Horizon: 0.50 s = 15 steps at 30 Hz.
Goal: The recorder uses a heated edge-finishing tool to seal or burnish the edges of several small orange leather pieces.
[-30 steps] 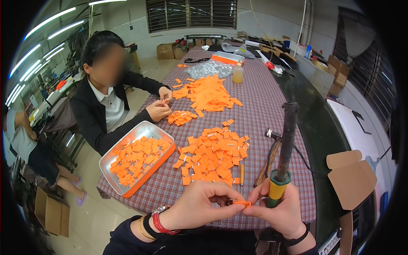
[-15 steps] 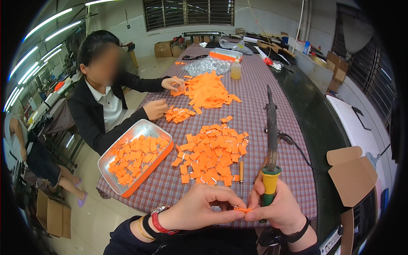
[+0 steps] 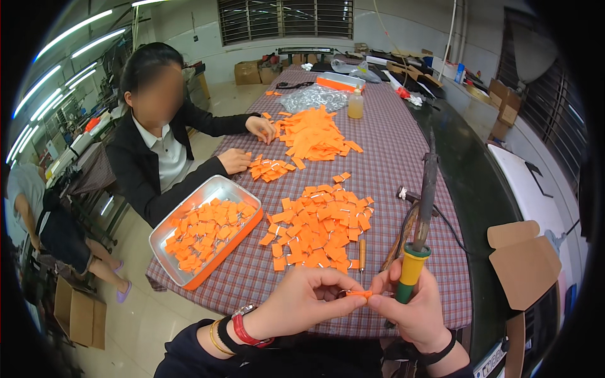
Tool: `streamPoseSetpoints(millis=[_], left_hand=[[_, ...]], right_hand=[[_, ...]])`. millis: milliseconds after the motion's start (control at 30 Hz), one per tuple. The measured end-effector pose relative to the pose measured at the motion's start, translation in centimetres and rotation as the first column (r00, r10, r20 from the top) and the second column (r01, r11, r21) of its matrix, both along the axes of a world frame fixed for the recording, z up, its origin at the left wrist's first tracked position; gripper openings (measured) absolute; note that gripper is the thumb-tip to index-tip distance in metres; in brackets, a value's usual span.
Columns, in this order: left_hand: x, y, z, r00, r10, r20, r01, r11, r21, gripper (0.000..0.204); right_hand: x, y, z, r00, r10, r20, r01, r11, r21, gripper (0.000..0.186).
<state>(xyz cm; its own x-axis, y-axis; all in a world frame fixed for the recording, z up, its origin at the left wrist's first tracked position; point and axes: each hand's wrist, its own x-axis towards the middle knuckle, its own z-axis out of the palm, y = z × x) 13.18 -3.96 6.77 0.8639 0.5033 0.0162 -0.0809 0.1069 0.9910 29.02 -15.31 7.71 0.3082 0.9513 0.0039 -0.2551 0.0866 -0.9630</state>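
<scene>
My left hand (image 3: 296, 301) pinches a small folded orange tab (image 3: 359, 293) between thumb and fingertips. A bit of metal shows at the tab's left end. My right hand (image 3: 413, 315) holds a soldering iron (image 3: 414, 268) with a yellow and green handle, its dark shaft pointing up and away. The right thumb and a fingertip also pinch the tab's right end. Just beyond my hands lies a pile of orange tabs with metal rings (image 3: 324, 223). A thin tool with a wooden handle (image 3: 362, 253) rests beside the pile.
An orange-sided metal tray (image 3: 217, 261) of tabs stands at left. Across the checked tablecloth (image 3: 394, 145), a co-worker's hands (image 3: 246, 148) are at more orange pieces (image 3: 315, 135). A bottle of yellowish liquid (image 3: 355, 106) stands beyond. A black cable (image 3: 447, 230) and cut cardboard (image 3: 523, 264) are at right.
The soldering iron's shaft has swung to the right and tilts more. My hands keep their pinch on the tab. The co-worker's near hand has lowered to the small pile.
</scene>
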Motion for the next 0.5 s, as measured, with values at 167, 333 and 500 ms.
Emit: streamPoseSetpoints(millis=[167, 333, 500], left_hand=[[0.2, -0.2, -0.2, 0.999, 0.045, -0.006, -0.045, 0.998, 0.047, 0.016], [0.1, 0.4, -1.0, 0.996, 0.088, 0.03, -0.091, 0.987, 0.13, 0.016], [-1.6, 1.6, 0.9, 0.922, 0.326, 0.211, -0.278, 0.933, -0.228, 0.011]], right_hand=[[-0.1, 0.2, -0.3, 0.994, -0.048, 0.095, 0.043, 0.997, 0.057, 0.038], [-0.6, 0.4, 0.5, 0.987, -0.074, 0.14, 0.071, 0.997, 0.03, 0.034], [0.0, -1.7, -0.4, 0.954, -0.02, 0.298, 0.031, 0.999, -0.029, 0.017]])
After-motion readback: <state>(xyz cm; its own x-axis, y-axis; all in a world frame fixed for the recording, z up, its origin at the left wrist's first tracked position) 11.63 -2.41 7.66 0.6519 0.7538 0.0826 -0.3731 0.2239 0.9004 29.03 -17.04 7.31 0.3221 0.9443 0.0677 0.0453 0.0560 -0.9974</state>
